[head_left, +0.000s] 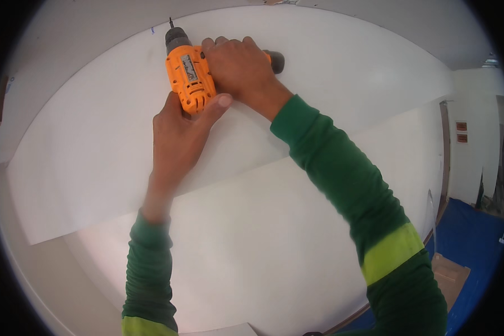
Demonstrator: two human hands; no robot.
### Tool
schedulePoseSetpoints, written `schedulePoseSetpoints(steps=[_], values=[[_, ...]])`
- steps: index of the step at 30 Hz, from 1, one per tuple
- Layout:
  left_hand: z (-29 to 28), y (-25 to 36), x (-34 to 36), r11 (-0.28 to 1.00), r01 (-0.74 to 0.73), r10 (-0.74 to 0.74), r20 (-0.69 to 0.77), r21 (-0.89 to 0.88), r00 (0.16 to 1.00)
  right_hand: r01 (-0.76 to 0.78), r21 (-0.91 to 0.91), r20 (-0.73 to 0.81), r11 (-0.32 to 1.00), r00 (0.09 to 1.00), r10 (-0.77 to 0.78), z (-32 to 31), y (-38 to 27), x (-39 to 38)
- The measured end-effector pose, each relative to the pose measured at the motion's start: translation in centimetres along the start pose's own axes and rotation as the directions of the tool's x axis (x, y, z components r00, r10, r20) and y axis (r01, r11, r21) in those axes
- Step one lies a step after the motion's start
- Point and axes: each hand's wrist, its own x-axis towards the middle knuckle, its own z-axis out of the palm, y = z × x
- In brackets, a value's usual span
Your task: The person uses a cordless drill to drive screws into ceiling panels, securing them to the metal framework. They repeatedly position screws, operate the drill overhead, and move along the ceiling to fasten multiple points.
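An orange and black cordless drill [188,73] is raised to the top edge of a large white panel [330,73]. Its thin bit points up, with the tip by that edge. My right hand [242,66] is closed around the drill's handle, and the dark base of the handle shows past my knuckles. From below, my left hand [182,131] cups the rear of the drill body, thumb stretched along it and the other fingers mostly hidden behind the tool. Green sleeves with lime bands cover both forearms.
A small blue pen mark [153,31] is just left of the bit. Below the panel is another white surface [263,241]. On the right, a blue floor covering [465,241] carries a brown cardboard piece [451,277]. Two small orange signs [461,132] hang on the far wall.
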Motion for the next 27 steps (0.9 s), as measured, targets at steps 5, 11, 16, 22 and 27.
schedulePoseSetpoints(steps=[5,11,16,22,27], values=[[0.3,0.4,2.5,0.967,0.068,-0.051,-0.075,0.246,0.996,-0.029,0.028,0.066,0.999,0.997,0.027,-0.7,0.1,0.7],[0.1,0.3,1.6,0.916,0.023,0.056,-0.185,0.401,0.981,0.011,-0.042,-0.020,0.999,1.000,-0.012,-1.0,-0.2,0.0],[0.5,-0.2,1.0,0.922,-0.007,0.082,-0.175,0.388,0.981,0.000,-0.053,-0.015,0.999,1.000,-0.001,-0.9,-0.4,-0.9],[-0.4,3.5,3.5,0.936,-0.019,0.079,-0.156,0.352,0.985,-0.020,-0.046,-0.019,0.999,1.000,0.019,-4.1,1.3,1.3],[-0.7,3.5,3.7,0.937,-0.038,0.098,-0.157,0.346,0.983,-0.012,-0.055,-0.045,0.998,0.999,0.009,-3.8,1.5,1.7]])
